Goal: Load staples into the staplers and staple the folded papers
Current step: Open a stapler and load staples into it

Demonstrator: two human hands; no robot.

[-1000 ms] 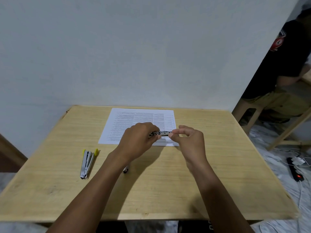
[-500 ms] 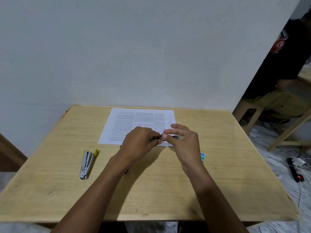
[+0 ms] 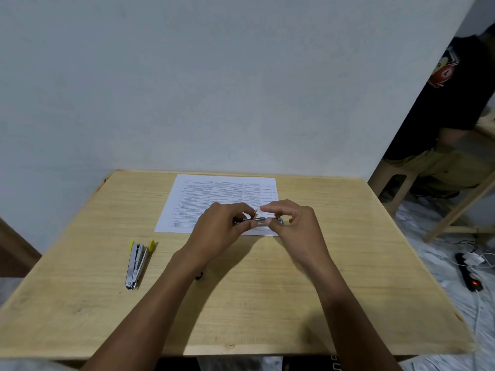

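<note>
A pale wall (image 3: 214, 76) backs a light wooden desk (image 3: 334, 290), seen from the head of a person working with both bare hands. At far right a second person (image 3: 455, 108) in a black shirt sits on a wooden stool (image 3: 393, 183); the red-and-white emblem on the shirt is too blurred to read.

A printed sheet (image 3: 203, 199) lies flat at the far middle of the desk, its long axis running left to right. Its rows of text are too small to make out.

Above the sheet's near right corner, the left hand (image 3: 219, 228) and right hand (image 3: 300, 226) meet on a small stapler (image 3: 257, 219) held just off the desk. Its long axis runs left to right, and a blue tip points right. The left fingers curl around its left end. The right thumb and fingers pinch it near the blue tip, with the forefinger arched over the top. No brand mark can be read on it.

A yellow stapler (image 3: 137, 263) lies alone near the left edge, well apart from the hands. It is splayed open, its long axis running near to far, with the hinge toward the wearer and both yellow tips toward the wall.

A small dark item (image 3: 199, 275) shows under the left wrist; what it is cannot be told. A black power strip (image 3: 467, 271) with a red light lies on the floor at right.
</note>
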